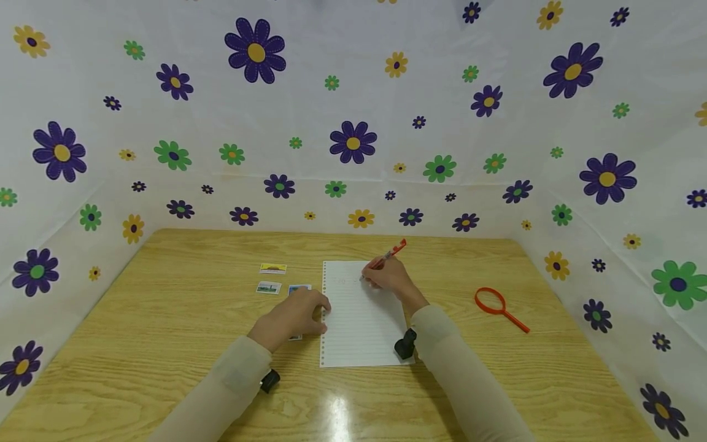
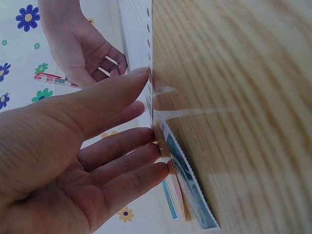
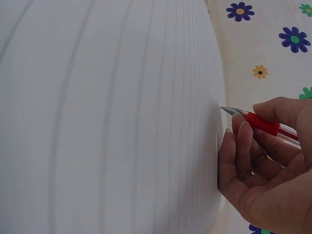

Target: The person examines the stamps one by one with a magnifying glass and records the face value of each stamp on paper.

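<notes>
A lined sheet of paper (image 1: 359, 331) with punched holes down its left side lies on the table. My right hand (image 1: 389, 276) pinches a red pen (image 1: 396, 247) over the sheet's upper part, where faint marks show. In the right wrist view the pen (image 3: 263, 124) has its tip at the paper (image 3: 122, 117), and the hand's side rests on the sheet. My left hand (image 1: 295, 314) rests at the sheet's left edge, fingertips touching down. Beside those fingers lies a stamp-like picture card (image 2: 187, 175), partly hidden by the hand in the head view.
Two more small picture cards, one yellow (image 1: 273, 268) and one greenish (image 1: 268, 287), lie left of the sheet. A red magnifying glass (image 1: 502, 310) rests on the table (image 1: 166, 344) at the right. Flower-patterned cloth (image 1: 309, 123) encloses the back and sides.
</notes>
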`<state>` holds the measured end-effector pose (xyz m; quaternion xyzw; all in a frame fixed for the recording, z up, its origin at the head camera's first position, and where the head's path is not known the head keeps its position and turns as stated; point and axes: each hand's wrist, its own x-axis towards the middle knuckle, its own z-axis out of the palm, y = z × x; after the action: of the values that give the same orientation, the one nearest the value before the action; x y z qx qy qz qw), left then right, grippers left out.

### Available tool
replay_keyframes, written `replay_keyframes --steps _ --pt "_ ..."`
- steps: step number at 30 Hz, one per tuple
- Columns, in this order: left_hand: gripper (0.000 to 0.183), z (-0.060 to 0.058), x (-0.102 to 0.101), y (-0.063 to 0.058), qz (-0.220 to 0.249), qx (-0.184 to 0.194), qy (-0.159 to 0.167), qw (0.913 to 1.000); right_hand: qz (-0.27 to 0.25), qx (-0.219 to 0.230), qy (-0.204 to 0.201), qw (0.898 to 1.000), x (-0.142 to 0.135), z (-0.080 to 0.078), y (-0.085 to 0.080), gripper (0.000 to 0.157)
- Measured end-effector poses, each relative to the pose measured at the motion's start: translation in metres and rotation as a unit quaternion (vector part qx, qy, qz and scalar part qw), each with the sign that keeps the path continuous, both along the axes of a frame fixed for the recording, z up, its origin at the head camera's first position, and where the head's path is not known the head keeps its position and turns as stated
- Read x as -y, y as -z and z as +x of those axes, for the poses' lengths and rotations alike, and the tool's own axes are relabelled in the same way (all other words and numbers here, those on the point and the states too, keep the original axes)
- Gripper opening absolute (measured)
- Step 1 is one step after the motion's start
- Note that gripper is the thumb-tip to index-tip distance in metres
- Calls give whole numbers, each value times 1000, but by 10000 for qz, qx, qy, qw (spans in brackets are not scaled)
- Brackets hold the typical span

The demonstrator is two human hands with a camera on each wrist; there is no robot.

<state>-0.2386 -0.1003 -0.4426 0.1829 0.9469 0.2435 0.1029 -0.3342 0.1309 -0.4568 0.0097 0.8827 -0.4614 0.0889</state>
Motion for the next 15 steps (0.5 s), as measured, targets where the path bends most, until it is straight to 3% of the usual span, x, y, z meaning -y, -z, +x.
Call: replay_keyframes --steps 15 --pt "35 0 -1 1 20 59 -113 9999 55 -73 -19 10000 1 2 -1 18"
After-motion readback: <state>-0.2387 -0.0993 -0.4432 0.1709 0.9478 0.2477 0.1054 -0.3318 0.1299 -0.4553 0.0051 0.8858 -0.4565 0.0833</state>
